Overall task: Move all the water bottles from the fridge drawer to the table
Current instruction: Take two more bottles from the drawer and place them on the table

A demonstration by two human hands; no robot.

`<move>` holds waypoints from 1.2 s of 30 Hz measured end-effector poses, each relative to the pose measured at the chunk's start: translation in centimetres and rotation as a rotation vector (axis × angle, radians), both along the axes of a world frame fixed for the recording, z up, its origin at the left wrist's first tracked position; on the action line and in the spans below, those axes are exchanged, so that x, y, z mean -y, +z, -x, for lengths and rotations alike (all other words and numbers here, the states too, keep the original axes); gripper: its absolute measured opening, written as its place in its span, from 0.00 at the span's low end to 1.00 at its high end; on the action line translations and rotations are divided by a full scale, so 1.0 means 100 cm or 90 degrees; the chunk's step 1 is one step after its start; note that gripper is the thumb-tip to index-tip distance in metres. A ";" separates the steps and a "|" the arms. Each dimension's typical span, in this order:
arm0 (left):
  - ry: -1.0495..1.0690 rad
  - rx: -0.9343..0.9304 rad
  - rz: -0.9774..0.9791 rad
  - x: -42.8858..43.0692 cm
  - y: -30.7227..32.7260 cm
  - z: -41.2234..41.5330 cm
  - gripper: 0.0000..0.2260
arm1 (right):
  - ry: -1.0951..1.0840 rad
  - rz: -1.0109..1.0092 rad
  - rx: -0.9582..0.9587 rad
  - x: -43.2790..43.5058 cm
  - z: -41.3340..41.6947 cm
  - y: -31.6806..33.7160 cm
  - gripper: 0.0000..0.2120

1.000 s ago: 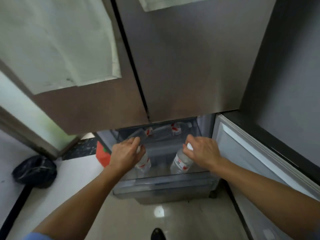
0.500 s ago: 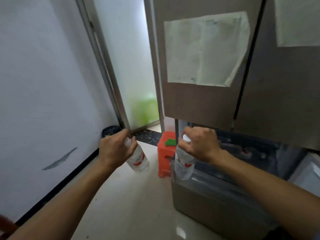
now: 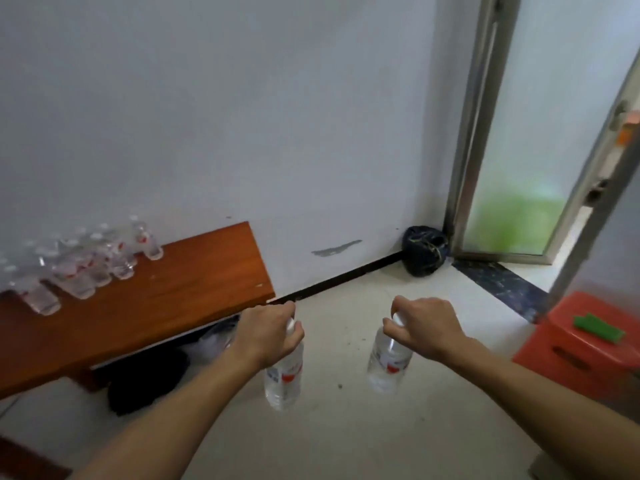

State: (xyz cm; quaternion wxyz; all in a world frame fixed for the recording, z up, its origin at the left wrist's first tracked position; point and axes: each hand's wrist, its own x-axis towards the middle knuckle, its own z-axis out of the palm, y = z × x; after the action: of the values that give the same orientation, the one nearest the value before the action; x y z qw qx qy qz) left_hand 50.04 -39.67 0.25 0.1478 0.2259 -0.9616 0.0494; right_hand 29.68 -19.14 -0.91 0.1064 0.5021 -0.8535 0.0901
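Water bottles [image 3: 79, 268] of clear plastic with red labels crowd the far left of the long reddish-brown wooden table [image 3: 173, 292], which leaves its right end bare for more. The left hand [image 3: 268, 336] is curled round the neck of one bottle [image 3: 284, 379] just off the table's near right corner, and the right hand [image 3: 424, 329] grips a second bottle [image 3: 388, 367] by its capped top further right; both hang upright above the pale floor [image 3: 346, 427], held from above, likely so they land standing.
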 end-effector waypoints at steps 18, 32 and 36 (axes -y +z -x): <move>0.410 -0.016 -0.102 0.283 -0.025 -0.148 0.10 | 0.384 -0.006 0.100 0.452 -0.066 -0.027 0.18; 0.552 -0.081 -0.180 0.491 -0.040 -0.155 0.07 | 0.406 -0.041 0.075 0.705 -0.072 -0.042 0.16; 0.511 -0.080 -0.184 0.574 -0.056 -0.157 0.08 | 0.366 -0.048 0.057 0.775 -0.070 -0.054 0.18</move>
State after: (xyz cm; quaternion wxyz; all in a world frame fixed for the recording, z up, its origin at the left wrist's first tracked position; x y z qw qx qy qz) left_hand 65.75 -97.10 -5.30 0.1417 0.6030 -0.7837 -0.0458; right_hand 36.72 -96.63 -6.35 0.0197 0.7225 -0.6828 0.1070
